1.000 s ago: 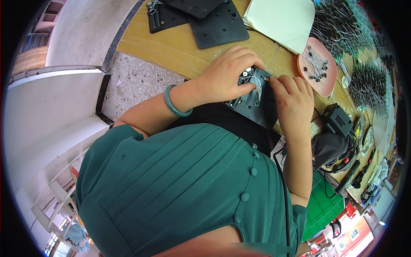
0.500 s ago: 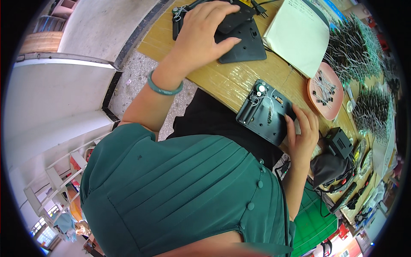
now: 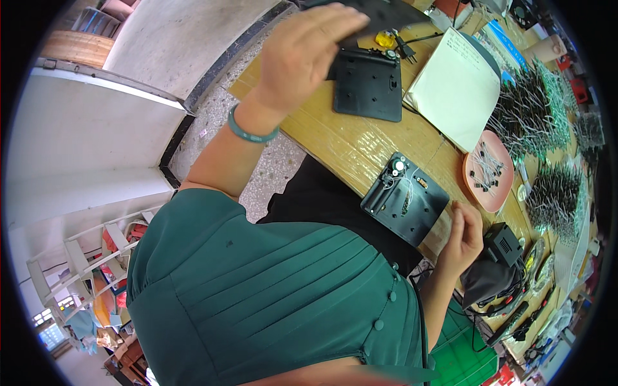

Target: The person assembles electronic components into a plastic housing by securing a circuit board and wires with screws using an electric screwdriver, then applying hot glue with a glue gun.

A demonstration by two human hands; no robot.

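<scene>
My left hand (image 3: 299, 58) is raised at the far edge of the table, blurred, its fingers along a dark flat panel (image 3: 393, 16) that is also smeared by motion; the hand seems to hold it at its near side. Below that panel, another black plastic panel (image 3: 367, 90) lies on the table. Close to my body, a black panel (image 3: 412, 202) with a round silver part, thin white wires and a small board lies at the table's front edge. My right hand (image 3: 463, 238) rests just beside its right corner, fingers loosely curled with nothing visible in them.
White papers (image 3: 454, 93) lie beyond the panel. A pink dish (image 3: 473, 177) of small wired parts stands to the right, near dense bundles of wires (image 3: 531, 106). A black box (image 3: 502, 244) and cables sit nearer. A plug (image 3: 405, 50) lies at the back.
My left hand has lifted a dark panel up and away from the one beneath. My right hand has let go of the wired panel's edge and curled its fingers. The view has shifted.
</scene>
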